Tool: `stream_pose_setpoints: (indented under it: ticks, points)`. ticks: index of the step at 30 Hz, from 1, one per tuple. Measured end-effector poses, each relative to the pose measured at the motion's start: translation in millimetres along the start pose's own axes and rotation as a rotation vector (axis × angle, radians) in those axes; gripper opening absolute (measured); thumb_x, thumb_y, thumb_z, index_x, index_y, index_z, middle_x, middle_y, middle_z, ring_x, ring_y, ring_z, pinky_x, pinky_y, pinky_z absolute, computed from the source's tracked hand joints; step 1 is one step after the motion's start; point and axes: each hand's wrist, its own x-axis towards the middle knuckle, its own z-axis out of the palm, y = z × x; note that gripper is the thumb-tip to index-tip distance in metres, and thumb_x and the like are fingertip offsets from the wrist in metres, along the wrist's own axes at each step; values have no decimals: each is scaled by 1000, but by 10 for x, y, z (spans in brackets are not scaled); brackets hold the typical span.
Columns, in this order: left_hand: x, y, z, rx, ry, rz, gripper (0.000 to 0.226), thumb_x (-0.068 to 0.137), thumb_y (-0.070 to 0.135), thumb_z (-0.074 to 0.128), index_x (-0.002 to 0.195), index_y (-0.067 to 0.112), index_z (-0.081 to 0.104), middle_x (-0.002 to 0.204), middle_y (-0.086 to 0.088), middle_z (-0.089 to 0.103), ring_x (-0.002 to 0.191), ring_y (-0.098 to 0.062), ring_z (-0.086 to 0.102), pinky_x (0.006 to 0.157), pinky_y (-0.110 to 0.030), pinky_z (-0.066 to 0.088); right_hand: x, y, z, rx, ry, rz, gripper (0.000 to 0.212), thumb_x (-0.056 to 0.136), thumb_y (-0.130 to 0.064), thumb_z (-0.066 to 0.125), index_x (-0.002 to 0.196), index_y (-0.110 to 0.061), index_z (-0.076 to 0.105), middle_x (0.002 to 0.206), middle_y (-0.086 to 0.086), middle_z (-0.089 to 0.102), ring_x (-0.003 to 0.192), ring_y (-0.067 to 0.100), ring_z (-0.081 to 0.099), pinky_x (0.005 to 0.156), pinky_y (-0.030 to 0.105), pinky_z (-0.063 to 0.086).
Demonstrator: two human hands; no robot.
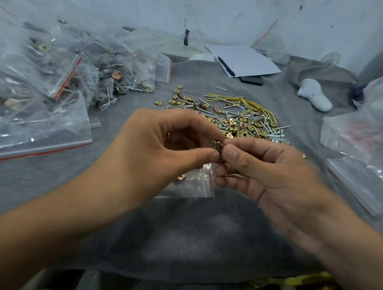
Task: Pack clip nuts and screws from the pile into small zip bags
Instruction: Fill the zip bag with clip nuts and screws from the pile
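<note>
Several clip nuts point(217, 146) pinched between left hand point(163, 140) and right hand point(270, 173), above small zip bag point(197, 181), near pile point(239, 121). Probably light, stiff, sharp-edged, slippery when stacked; best gripped across flat faces, fingertips tight.

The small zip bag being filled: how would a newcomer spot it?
Start from the two hands meeting mid-frame over the grey cloth. Directly beneath them lies the small zip bag. Unlike the heaped bags at left, it lies alone, nearly empty.
</note>
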Motion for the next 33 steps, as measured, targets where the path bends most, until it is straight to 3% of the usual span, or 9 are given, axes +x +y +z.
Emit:
stream_pose_setpoints:
  ticks: [6,11,17,23,27,33]
  points:
    - [22,41,-46,-41,5,71,23,74,8,82,97,9,80,85,-10,79,75,-19,77,74,-29,63,-33,-83,11,64,-112,63,16,82,-11,79,97,-7,80,92,18,74,77,23,72,73,37,61]
    - [26,62,-55,41,16,174,32,73,6,83,105,5,78,89,-14,74,80,-12,74,79,-17,56,-46,-103,29,69,-155,70,16,88,-8,78,103,-2,78,95,19,72,80,25,69,73,40,61]
    - [27,80,-59,84,17,221,31,75,9,84,105,7,78,90,-15,72,81,-20,72,78,-23,56,-54,-111,30,86,-146,62,16,84,-8,80,99,-5,80,92,16,72,73,19,67,69,37,60]
    - [14,91,-87,170,-53,259,29,78,11,86,106,11,79,91,-15,69,82,-25,70,78,-37,61,-54,-78,18,94,-190,84,32,79,-11,83,108,0,76,91,14,70,72,18,66,70,34,60]
    - [12,128,-119,397,-97,354,22,83,19,86,104,14,81,91,-6,67,78,-17,66,73,-28,55,-63,-55,52,5,-157,38,28,75,-14,85,102,-9,79,83,10,69,70,17,66,70,34,59]
    - [-8,155,-113,526,-119,431,13,87,18,80,100,15,83,87,-3,67,74,-14,64,68,-30,52,-81,-50,97,-45,-128,45,32,76,-12,84,104,2,75,82,13,68,73,22,66,69,35,60]
